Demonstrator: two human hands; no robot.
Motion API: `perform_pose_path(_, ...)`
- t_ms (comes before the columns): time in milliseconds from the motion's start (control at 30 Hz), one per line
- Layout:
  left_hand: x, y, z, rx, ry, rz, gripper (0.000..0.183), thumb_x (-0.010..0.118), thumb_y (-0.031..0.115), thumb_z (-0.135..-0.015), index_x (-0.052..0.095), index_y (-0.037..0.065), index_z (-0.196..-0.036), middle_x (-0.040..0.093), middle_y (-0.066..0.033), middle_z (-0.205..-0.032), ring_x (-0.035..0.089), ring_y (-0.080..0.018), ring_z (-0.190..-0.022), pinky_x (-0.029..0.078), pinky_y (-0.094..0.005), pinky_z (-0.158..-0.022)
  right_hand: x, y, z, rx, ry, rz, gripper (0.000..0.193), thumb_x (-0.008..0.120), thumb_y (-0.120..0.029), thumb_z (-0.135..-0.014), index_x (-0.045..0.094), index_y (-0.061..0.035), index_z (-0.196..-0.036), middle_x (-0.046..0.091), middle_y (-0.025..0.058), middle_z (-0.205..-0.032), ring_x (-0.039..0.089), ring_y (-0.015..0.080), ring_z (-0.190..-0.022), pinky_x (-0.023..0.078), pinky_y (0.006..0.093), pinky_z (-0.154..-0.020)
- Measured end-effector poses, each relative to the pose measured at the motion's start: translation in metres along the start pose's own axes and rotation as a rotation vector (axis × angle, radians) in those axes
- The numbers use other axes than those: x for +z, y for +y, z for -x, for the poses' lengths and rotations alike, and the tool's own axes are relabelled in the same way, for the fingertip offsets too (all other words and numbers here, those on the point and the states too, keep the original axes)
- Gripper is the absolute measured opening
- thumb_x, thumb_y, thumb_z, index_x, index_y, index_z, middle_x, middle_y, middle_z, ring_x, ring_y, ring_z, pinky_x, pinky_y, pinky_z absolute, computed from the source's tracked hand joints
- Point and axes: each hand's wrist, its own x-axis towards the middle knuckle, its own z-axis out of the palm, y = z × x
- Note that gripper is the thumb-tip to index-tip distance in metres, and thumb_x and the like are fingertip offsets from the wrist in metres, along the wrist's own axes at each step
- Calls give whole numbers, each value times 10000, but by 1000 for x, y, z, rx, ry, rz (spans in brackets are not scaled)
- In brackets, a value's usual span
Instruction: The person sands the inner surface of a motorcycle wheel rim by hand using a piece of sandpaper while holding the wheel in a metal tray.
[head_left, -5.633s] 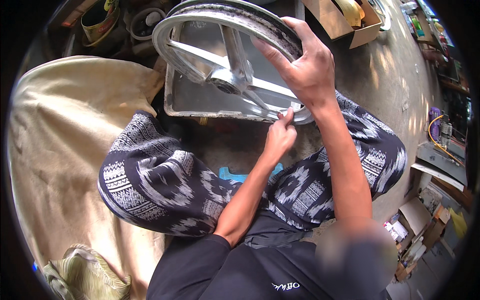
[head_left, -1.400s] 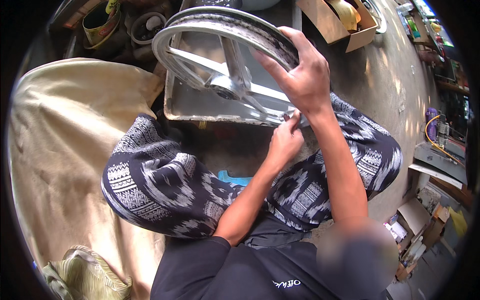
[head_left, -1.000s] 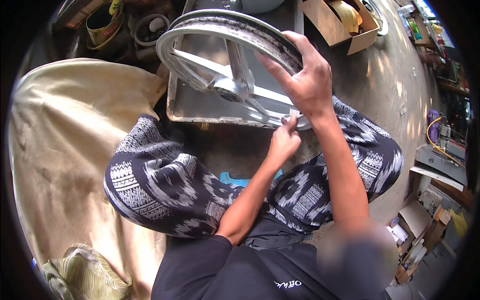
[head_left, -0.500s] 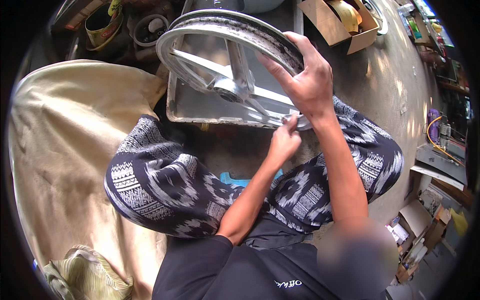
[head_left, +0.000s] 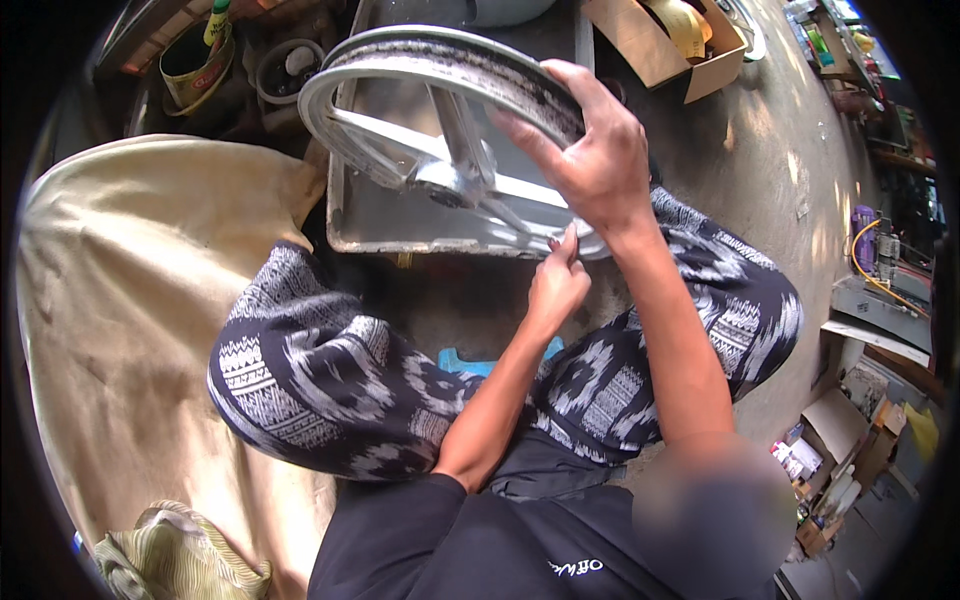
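A silver spoked wheel (head_left: 445, 183), bare of a tyre and darkly stained in its rim channel, is held tilted over a shallow grey tray (head_left: 400, 246). My right hand (head_left: 608, 160) grips the right side of the rim, thumb on the near side and fingers over the outer edge. Lower down, my left hand (head_left: 558, 290) is closed, its fingertips pressed at the near right part of the wheel where a spoke meets the rim. Whether a small thing sits between those fingertips is hidden.
A beige sheet (head_left: 150, 300) covers the left side, with a striped cloth (head_left: 175, 560) on it. Behind stand a bucket (head_left: 195, 75) and a round tub (head_left: 290, 70). An open cardboard box (head_left: 715, 60) lies back right. Something blue (head_left: 470, 365) shows between my legs.
The wheel and both hands appear slightly further left in view, as does much of the scene. My left fingertips have shifted a little along the near rim; the right grip stays the same.
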Motion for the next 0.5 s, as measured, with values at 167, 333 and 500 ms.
perform_pose_path(167, -6, 19, -2, 23, -55, -54, 596, 547, 162, -940, 517, 151, -1536, 664, -329, -1260, 615, -490, -1222, 486, -536, -1049, -2, -1, -6, -6, 24, 53, 626, 794, -579, -831, 667, -107, -1222, 746, 92, -1025, 747, 301, -822, 590, 434, -743)
perform_pose_path(333, 8, -16, -13, 185, -36, 70, 649, 529, 153, -927, 481, 232, -1570, 653, -346, -1260, 608, -505, -1224, 473, -521, -1070, 0, 4, -2, 35, 22, -18, 638, 814, -576, -826, 662, -93, -1213, 756, 124, -1028, 757, 325, -849, 598, 443, -767)
perform_pose_path(500, -1, 2, -7, 0, -51, -10, 640, 511, 132, -920, 501, 203, -1556, 674, -307, -1267, 618, -493, -1219, 485, -514, -1050, -6, 7, 2, 60, 1, -3, 624, 815, -561, -832, 661, -100, -1224, 761, 118, -1023, 760, 329, -867, 597, 440, -766)
